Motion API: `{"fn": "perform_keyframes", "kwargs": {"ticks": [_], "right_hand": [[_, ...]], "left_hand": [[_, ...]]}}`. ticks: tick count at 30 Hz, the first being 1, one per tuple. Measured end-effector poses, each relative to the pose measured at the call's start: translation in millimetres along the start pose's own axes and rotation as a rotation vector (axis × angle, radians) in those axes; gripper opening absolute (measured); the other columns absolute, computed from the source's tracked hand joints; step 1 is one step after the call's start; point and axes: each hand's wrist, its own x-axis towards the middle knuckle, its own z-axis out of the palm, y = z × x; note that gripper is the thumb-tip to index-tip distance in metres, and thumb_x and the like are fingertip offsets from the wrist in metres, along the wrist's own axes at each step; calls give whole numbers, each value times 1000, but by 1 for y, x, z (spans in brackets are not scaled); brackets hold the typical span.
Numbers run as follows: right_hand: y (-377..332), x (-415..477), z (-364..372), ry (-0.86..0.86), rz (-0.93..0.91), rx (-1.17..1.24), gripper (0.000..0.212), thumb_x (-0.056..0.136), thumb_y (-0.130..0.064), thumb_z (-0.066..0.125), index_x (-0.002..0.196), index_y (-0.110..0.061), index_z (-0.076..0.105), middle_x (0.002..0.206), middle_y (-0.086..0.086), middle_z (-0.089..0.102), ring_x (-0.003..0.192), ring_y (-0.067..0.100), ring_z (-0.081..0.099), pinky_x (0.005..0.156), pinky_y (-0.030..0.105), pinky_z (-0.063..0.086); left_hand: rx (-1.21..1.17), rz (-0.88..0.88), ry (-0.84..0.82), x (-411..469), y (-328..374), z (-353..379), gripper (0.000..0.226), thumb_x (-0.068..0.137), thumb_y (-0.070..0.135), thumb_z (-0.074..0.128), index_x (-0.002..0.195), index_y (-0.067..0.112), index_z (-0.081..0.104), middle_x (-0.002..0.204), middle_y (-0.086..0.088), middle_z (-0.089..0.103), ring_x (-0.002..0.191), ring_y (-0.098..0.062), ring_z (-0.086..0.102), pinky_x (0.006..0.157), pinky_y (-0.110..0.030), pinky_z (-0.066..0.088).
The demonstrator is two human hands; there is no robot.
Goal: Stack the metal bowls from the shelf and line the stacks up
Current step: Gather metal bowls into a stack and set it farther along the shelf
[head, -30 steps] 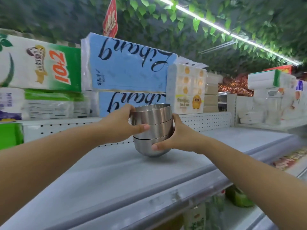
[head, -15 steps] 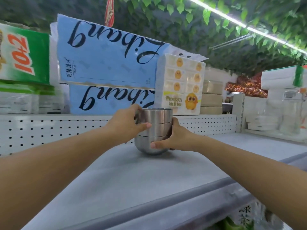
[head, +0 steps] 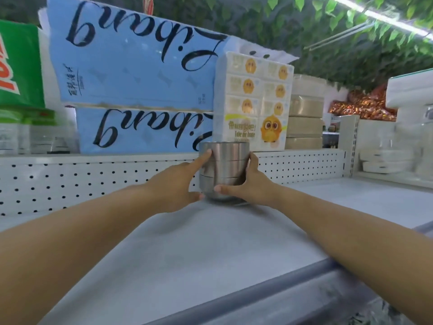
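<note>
A stack of three nested metal bowls (head: 223, 165) stands on the grey shelf (head: 210, 254), close to the perforated back panel (head: 93, 177). My left hand (head: 173, 186) holds the stack's left side, with the index finger reaching up to the top bowl and the thumb at the base. On the right side, my right hand (head: 251, 184) wraps its fingers round the stack and lays its thumb across the front of the lowest bowl. No other bowls are in view.
Blue tissue packs (head: 131, 66) and a white pack with yellow chicks (head: 253, 102) sit on the ledge behind the panel. Beige boxes (head: 304, 113) and white containers (head: 386, 160) stand to the right. The shelf's rounded front edge (head: 293, 292) runs below my arms.
The bowl stack has gone from held above the shelf to resting on it, farther back near the perforated panel. Both hands stayed on it, and my left index finger has stretched upward.
</note>
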Motion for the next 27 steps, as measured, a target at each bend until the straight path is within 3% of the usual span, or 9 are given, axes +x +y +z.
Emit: {"fn": "perform_keyframes", "kwargs": {"ticks": [6,17,20,24,27], "right_hand": [[0,7,12,-31,-60,6,146,71,-61,84,155,-24,-30,164,-3,28,144,19,39,118,38,36],[7,10,14,-106,-59,-1,150,68,-63,85,151,-34,-37,162,-1,37,140,18,47,117,37,38],[5,9,13,-113,-38,3,150,68,-63,85,150,-34,-38,161,-1,39,139,19,47,116,35,38],[-1,5,9,-138,4,-1,149,71,-54,87,152,-30,-37,160,1,39,140,18,45,111,28,37],[-10,-4,2,-191,53,-34,145,76,-42,88,153,-24,-34,160,4,35,144,18,39,104,23,32]], "left_hand": [[68,8,141,6,-11,-7,104,90,41,70,153,46,-11,151,-7,46,120,-25,57,97,-40,50],[-32,1,191,11,-27,2,112,86,30,76,144,60,-15,141,-7,56,98,-25,68,84,-43,59],[-59,-17,189,11,-28,4,110,87,32,75,142,65,-15,134,-9,60,104,-24,66,89,-43,57],[-59,-35,168,9,-26,-2,101,91,32,70,146,59,-10,149,-5,49,122,-23,58,99,-40,51],[-43,-45,139,5,-21,-11,93,93,36,67,151,52,-3,150,-6,48,117,-22,60,96,-36,50]]}}
